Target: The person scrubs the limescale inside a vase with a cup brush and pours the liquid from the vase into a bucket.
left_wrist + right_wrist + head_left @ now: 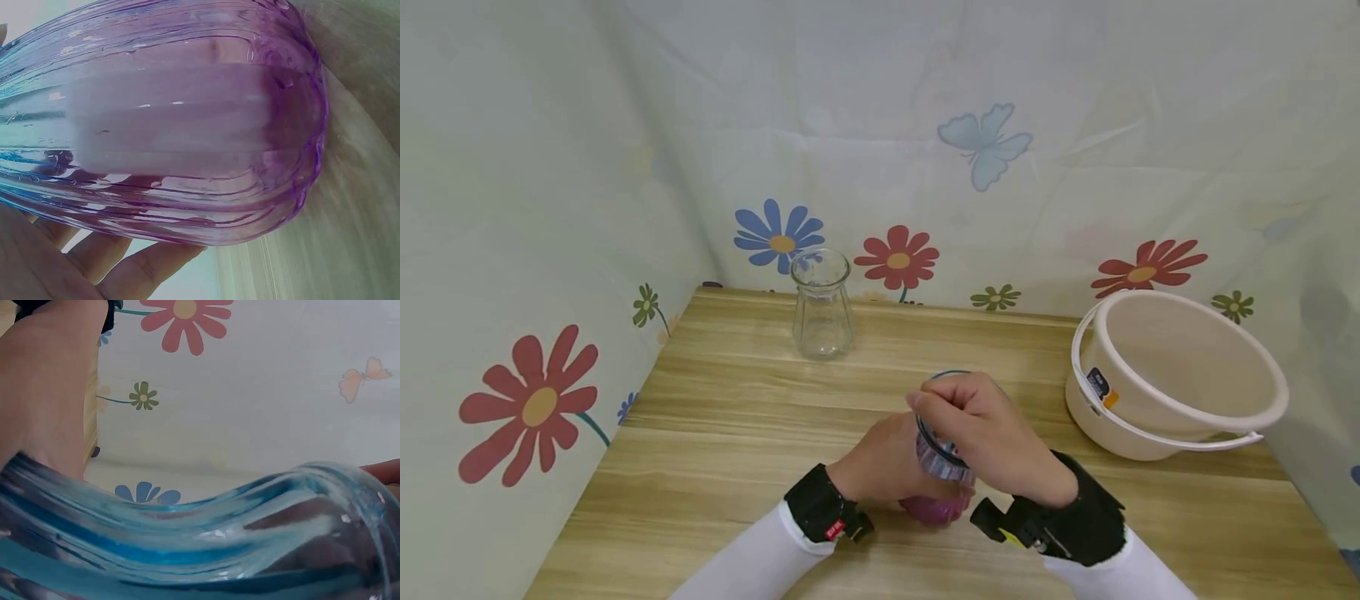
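Note:
A ribbed glass vase (936,507), blue toward its mouth and purple toward its base, leans above the wooden table in the head view. My left hand (883,458) grips it around the middle. In the left wrist view its purple body (187,206) fills the frame, with left-hand fingers (147,265) beneath. My right hand (988,437) sits curled over the vase's mouth, covering part of the blue rim; whether it holds the rim or something inside is hidden. The right wrist view shows the blue ribbed neck (206,550) up close.
A clear glass vase (823,321) stands upright at the back of the wooden table (715,408). At the right is a pale pink bucket (1120,429) with its handle down. A flower-printed curtain (865,150) borders the table behind and at the sides.

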Available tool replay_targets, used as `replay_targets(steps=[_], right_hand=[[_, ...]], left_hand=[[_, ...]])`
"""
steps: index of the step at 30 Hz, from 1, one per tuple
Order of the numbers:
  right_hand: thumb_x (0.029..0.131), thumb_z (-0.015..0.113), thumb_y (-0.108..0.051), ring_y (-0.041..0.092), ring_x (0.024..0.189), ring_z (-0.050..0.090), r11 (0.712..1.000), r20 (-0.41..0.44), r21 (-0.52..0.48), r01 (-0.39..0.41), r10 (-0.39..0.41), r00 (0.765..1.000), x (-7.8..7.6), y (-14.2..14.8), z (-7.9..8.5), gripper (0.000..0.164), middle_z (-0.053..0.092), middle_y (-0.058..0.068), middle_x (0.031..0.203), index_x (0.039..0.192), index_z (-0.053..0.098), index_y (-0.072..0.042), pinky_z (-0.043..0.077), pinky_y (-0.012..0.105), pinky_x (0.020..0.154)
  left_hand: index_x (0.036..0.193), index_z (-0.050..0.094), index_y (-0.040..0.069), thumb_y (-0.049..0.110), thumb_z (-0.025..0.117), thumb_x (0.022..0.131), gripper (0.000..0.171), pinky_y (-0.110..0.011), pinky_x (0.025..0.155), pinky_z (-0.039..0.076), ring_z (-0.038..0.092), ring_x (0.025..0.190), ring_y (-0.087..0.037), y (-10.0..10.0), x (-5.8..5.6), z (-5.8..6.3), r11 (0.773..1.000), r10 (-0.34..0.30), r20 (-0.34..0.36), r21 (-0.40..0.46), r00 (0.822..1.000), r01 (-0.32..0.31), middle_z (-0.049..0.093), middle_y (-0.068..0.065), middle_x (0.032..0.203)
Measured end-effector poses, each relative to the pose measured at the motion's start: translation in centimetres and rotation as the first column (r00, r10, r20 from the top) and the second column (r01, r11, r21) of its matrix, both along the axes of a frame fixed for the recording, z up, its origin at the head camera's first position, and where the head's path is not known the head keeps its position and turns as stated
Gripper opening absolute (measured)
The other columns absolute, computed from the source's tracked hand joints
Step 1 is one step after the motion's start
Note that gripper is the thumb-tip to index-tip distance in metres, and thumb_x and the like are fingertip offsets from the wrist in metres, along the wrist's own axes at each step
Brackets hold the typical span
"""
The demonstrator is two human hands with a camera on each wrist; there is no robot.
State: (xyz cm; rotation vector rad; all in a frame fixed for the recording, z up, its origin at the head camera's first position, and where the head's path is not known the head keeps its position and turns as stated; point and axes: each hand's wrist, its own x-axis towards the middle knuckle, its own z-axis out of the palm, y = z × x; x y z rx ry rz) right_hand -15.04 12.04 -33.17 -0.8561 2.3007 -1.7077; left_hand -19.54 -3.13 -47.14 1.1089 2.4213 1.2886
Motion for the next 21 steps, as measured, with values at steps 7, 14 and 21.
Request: replay_targets(steps=[7,14,21], right_hand=[[0.108,0.046,-0.01,0.02,0.052,0.03,0.994,0.017,-0.083,0.071,-0.07,0.997,0.0,0.5,0.6,0.045,0.027,0.005,0.059,0.063,0.038,-0.005,0.026,0.034,0.049],[0.11,0.042,-0.006,0.024,0.052,0.023,0.954,-0.011,-0.298,0.039,-0.044,0.999,-0.1,1.9,1.9,0.046,0.021,0.005,0.061,0.065,0.031,-0.006,0.022,0.037,0.052],[0.109,0.037,0.0,0.023,0.051,0.022,0.912,-0.033,-0.411,-0.014,0.0,0.999,-0.8,2.0,1.5,0.044,0.021,0.005,0.061,0.066,0.03,-0.006,0.02,0.038,0.051]], left_hand=[[0.128,0.051,0.032,0.055,0.086,0.078,0.066,-0.018,0.085,0.055,0.064,0.094,0.004,0.1,0.0,-0.1,1.0,0.007,0.033,0.005,0.999,-0.007,0.068,0.017,0.11],[0.141,0.041,0.039,0.057,0.086,0.076,0.081,-0.023,0.093,0.055,0.064,0.109,0.002,0.2,0.0,-0.4,1.0,0.025,0.127,0.008,0.992,-0.026,0.067,0.014,0.128],[0.142,0.041,0.038,0.057,0.087,0.075,0.083,-0.024,0.091,0.055,0.065,0.109,0.001,0.2,0.0,-0.1,0.999,0.042,0.144,-0.016,0.989,-0.04,0.065,0.017,0.127]])
